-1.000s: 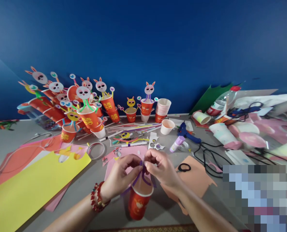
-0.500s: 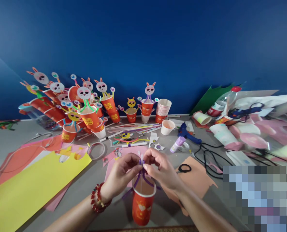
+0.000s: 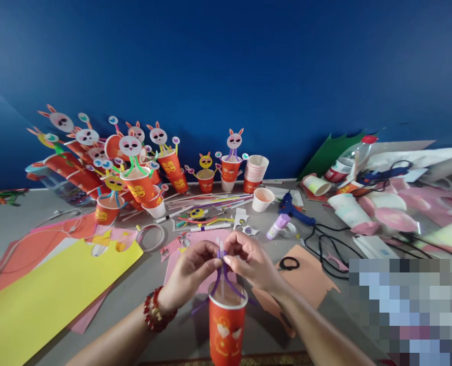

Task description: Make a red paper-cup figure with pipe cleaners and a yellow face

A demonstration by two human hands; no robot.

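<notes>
Above a red paper cup [image 3: 227,333], my left hand [image 3: 197,267] and my right hand [image 3: 247,259] meet with pinched fingers. Between them are purple pipe cleaners [image 3: 229,278], which splay down into the cup and out past its sides. A thin, clear straw [image 3: 222,247] stands upright at the middle and runs down into the cup. My left fingertips pinch the left purple strand beside the straw; my right fingertips pinch the right one. The exact grip is partly hidden by the fingers. The cup has a white rim and a pale heart-eyed pattern.
Several decorated cups with paper rabbit faces [image 3: 130,146] crowd the back left. A cup stack [image 3: 256,170] and a white cup [image 3: 263,199] stand behind. At right lie a glue stick [image 3: 278,226], a blue glue gun [image 3: 295,211] and black cables. Yellow paper [image 3: 62,295] covers the left.
The cup sits slightly lower in view, and the purple pipe cleaners and straw show a little more between my fingers. Both hands stay pinched together in nearly the same place.
</notes>
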